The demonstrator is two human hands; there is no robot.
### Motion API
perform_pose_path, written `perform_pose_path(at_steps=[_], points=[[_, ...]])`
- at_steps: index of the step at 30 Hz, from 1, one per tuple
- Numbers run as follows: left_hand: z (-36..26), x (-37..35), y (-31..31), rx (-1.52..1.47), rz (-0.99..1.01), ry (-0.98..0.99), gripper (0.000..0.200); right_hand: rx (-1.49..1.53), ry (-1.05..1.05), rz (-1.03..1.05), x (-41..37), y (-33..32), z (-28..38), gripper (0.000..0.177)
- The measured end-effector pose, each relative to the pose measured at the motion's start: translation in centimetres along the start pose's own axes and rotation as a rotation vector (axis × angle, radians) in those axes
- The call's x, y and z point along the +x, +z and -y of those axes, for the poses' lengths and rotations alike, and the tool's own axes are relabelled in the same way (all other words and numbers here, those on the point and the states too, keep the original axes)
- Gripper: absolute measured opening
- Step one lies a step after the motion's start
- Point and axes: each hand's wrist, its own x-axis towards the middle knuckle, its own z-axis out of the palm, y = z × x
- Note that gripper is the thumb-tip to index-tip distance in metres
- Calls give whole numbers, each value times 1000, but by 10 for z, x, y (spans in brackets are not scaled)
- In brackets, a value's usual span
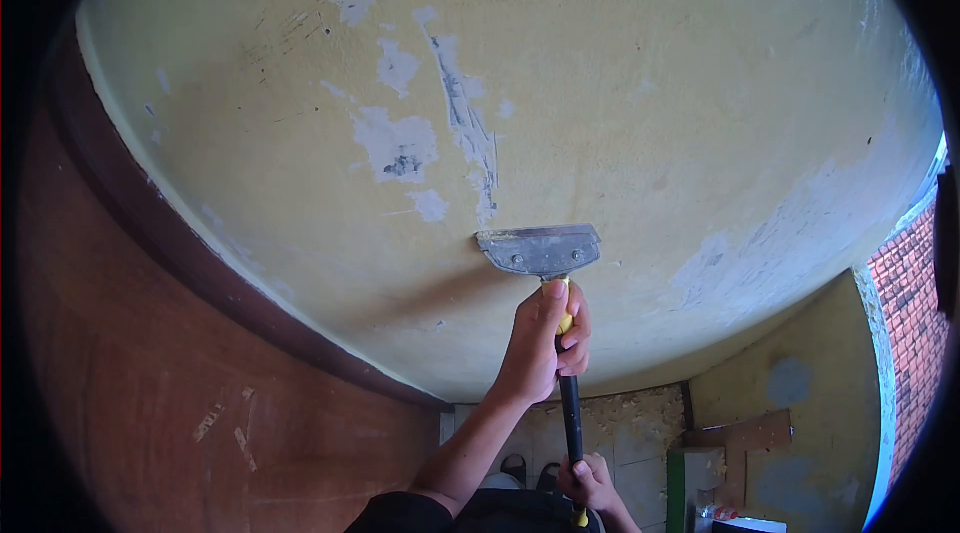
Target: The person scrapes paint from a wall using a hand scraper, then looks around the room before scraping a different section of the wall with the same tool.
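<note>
A long-handled scraper (540, 250) with a wide grey metal head and a black and yellow handle is held up against the yellow painted wall (620, 133). My left hand (545, 338) is closed round the upper handle just below the head, thumb pointing along it. Lower down, near my body, my right hand (592, 483) grips the end of the handle. The blade edge appears to rest on the paint, just below a long strip of bared grey surface (465, 113). Pale patches (395, 145) with paint gone lie left of that strip.
A reddish-brown wooden door or panel (200, 363) with a dark frame (180, 223) stands on the left. Paint flakes (640, 418) litter the tiled floor below. At lower right are a green-edged box (690, 483) and a brown board (750, 433). Roof tiles (910, 323) show through an opening.
</note>
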Motion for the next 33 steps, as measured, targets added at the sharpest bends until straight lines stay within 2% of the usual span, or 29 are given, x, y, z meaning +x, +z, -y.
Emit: perform_pose_path(at_steps=[9, 18, 21, 23, 25, 28, 30, 32, 33], points=[[-1, 0, 7, -3, -68, 0, 41, -200, -22, -138, -3, 8, 6, 61], [0, 0, 4, 73, -107, 56, 41, -167, -68, -149, 16, 14, -8, 62], [-32, -2, 12, 35, -151, 98, 41, -193, -89, -121, 29, 28, 18, 61], [-53, 1, 15, 101, -108, 183, 41, -199, -105, -108, 39, 35, 35, 58], [-57, -3, 7, 110, -79, 181, 39, -232, -141, -95, 44, 35, 40, 57], [-36, -22, -22, 154, -90, 255, 45, -291, -96, -40, 36, 23, 43, 57], [-5, -49, -39, 266, -221, 288, 57, -336, -60, -55, 24, 16, 49, 59], [42, -85, -93, 260, -84, 95, 53, -343, -113, -125, 7, 5, 53, 61], [70, -106, -117, 193, -142, -102, 52, -353, -149, -171, -1, -1, 56, 62]])
